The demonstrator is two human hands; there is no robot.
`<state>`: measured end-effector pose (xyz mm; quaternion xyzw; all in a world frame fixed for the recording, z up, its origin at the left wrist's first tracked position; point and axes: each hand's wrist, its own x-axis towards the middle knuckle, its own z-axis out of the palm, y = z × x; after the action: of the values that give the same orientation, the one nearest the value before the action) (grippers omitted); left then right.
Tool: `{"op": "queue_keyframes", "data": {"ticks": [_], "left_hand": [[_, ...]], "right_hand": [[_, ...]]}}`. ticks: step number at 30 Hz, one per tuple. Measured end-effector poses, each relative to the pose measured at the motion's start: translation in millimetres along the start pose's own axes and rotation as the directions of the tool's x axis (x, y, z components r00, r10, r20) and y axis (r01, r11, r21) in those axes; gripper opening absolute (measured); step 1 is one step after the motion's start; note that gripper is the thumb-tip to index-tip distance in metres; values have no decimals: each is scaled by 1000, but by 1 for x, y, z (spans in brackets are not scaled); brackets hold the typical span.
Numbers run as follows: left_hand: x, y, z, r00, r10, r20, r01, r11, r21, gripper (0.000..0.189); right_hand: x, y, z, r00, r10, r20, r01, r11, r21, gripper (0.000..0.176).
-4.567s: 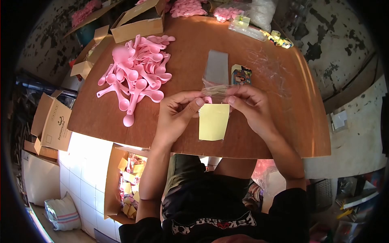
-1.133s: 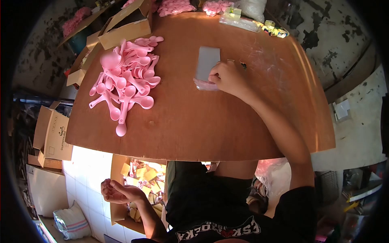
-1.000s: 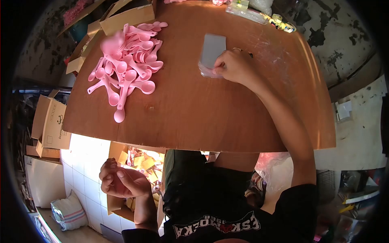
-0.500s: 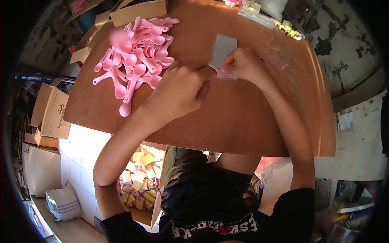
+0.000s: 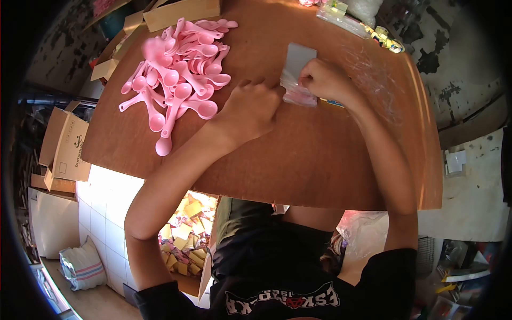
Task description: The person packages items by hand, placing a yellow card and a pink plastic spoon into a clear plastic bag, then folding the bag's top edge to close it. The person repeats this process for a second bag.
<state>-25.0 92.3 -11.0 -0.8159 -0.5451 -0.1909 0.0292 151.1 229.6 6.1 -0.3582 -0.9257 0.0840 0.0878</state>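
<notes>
A small clear plastic bag [image 5: 300, 57] lies on the brown table, with something pink showing through its near end. My right hand [image 5: 326, 80] is closed on the bag's right side, thumb and fingers pinched together. At the bag's left edge, my left hand [image 5: 252, 108] is curled with its knuckles up; its fingertips are mostly hidden, and they appear to grip the edge. Just left of that hand spreads a heap of pink plastic measuring spoons [image 5: 182, 92]. A small yellow and blue piece [image 5: 334, 103] pokes out under my right wrist.
Thin clear plastic film [image 5: 373, 85] lies on the table [image 5: 298, 160] at right. Packets and a yellow-wrapped strip [image 5: 385, 40] sit at the far right edge. Cardboard boxes [image 5: 181, 15] stand beyond the far left edge. Below the table is a box of yellow cards [image 5: 186, 234].
My left hand has turned more knuckles-up, its thumb now hidden. My right hand has shifted slightly right along the bag. The yellow and blue piece now shows below the right wrist.
</notes>
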Motion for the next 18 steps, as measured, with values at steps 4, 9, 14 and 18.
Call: {"op": "queue_keyframes", "data": {"ticks": [4, 9, 14, 18], "left_hand": [[4, 2, 5, 994, 20, -110, -21, 1000, -7, 44], [11, 7, 13, 993, 47, -107, -50, 998, -23, 48], [16, 14, 16, 994, 50, -101, -51, 999, -5, 50], [15, 11, 22, 998, 49, -42, -49, 999, 2, 47]], "right_hand": [[0, -3, -8, 999, 35, -1, -34, 999, 15, 18], [-6, -8, -15, 998, 61, 11, -61, 997, 49, 15], [-6, -1, -10, 1000, 22, -7, -21, 994, 105, 15], [-9, -16, -23, 981, 137, 139, -139, 990, -2, 17]]}}
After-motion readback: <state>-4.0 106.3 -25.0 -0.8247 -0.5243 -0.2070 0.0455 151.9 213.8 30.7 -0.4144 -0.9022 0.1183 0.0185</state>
